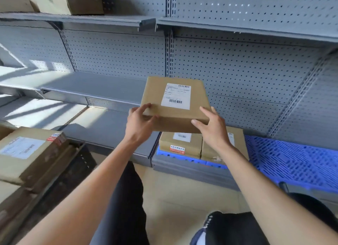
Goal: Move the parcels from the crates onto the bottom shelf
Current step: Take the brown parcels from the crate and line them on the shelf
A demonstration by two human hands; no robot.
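A brown cardboard parcel [175, 102] with a white shipping label is held in the air between both hands, above two parcels that lie on the bottom shelf. My left hand [140, 123] grips its near left corner, thumb on top. My right hand [212, 125] holds the near right corner, fingers along the side. The two lower parcels [180, 143] [237, 142] sit side by side on a blue perforated mat [292, 160] that covers the bottom shelf [192, 168]. At the left, a large labelled parcel [27, 153] lies in a dark crate [73, 171].
Grey pegboard shelving fills the back. A bare grey middle shelf [95, 85] sits at the left, an upper shelf [73, 18] carries cardboard boxes [60, 1]. My knees and a shoe [228, 228] show at the bottom over a beige floor.
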